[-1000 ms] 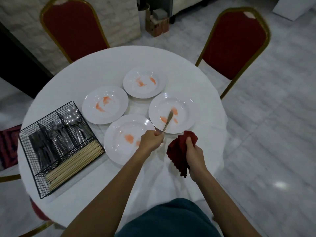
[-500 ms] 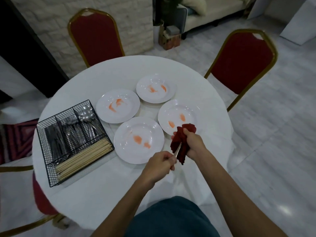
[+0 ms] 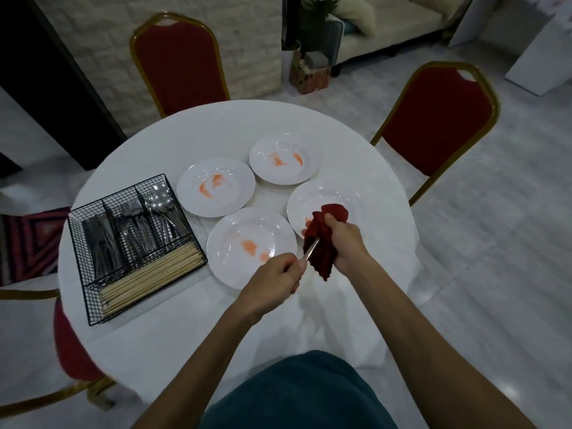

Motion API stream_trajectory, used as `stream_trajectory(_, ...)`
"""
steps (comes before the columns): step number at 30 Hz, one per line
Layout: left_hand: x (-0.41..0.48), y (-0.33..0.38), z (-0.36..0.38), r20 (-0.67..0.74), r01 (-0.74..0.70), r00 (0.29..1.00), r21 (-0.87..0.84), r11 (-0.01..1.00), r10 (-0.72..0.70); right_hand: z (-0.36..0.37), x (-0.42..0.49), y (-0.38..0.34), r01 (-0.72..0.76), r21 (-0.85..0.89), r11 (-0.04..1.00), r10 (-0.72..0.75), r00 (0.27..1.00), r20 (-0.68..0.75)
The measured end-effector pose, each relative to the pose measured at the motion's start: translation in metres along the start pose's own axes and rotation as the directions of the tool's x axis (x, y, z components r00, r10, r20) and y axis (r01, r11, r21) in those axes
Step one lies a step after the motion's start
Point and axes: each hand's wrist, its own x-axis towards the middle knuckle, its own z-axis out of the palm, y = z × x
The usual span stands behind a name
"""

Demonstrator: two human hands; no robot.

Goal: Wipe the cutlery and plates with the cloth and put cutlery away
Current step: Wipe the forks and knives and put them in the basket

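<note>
My left hand [image 3: 272, 281] grips the handle of a piece of cutlery [image 3: 310, 252] whose far end is buried in a dark red cloth [image 3: 322, 239]. My right hand [image 3: 345, 243] holds that cloth bunched around the blade end. Both hover over the near edge of the right white plate [image 3: 349, 199]. Several white plates carry orange smears: a near one [image 3: 250, 246], a left one [image 3: 215, 186] and a far one [image 3: 283, 162]. A black wire caddy [image 3: 130, 239] with knives, forks, spoons and chopsticks sits at the left.
The round table [image 3: 185, 134] has a white cloth. Red chairs with gold frames stand at the back left [image 3: 176, 61], right [image 3: 439, 119] and near left [image 3: 71, 351]. Grey tiled floor lies to the right.
The cutlery came off the right plate and went into the cloth. My right hand closed the cloth around its end. The camera view has pulled back.
</note>
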Motion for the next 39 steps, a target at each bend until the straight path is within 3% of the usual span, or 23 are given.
stream_trajectory(14,-0.011,-0.007,-0.028,0.04,0.004,0.999,-0.069,0.998,-0.002,-0.017,0.021,-0.014,0.027,0.116,0.993,-0.014,0.994,-0.106)
stream_trajectory(21,0.0,-0.002,-0.021,-0.042,-0.003,0.999,-0.004,1.0,0.003,0.012,0.0,0.004,0.074,0.015,0.997,-0.075,0.995,0.06)
stream_trajectory(27,0.008,-0.004,-0.021,-0.115,0.021,0.993,-0.066,0.998,-0.029,0.031,-0.02,0.027,0.021,-0.016,1.0,-0.018,0.991,0.135)
stream_trajectory(36,-0.007,-0.003,-0.032,-0.025,-0.03,0.999,-0.032,0.999,0.029,-0.001,0.007,-0.032,0.113,0.069,0.991,-0.111,0.993,-0.031)
stream_trajectory(39,-0.006,-0.005,-0.033,-0.029,-0.021,0.999,-0.033,0.999,0.02,0.0,0.004,-0.027,0.158,-0.016,0.987,-0.159,0.983,-0.09)
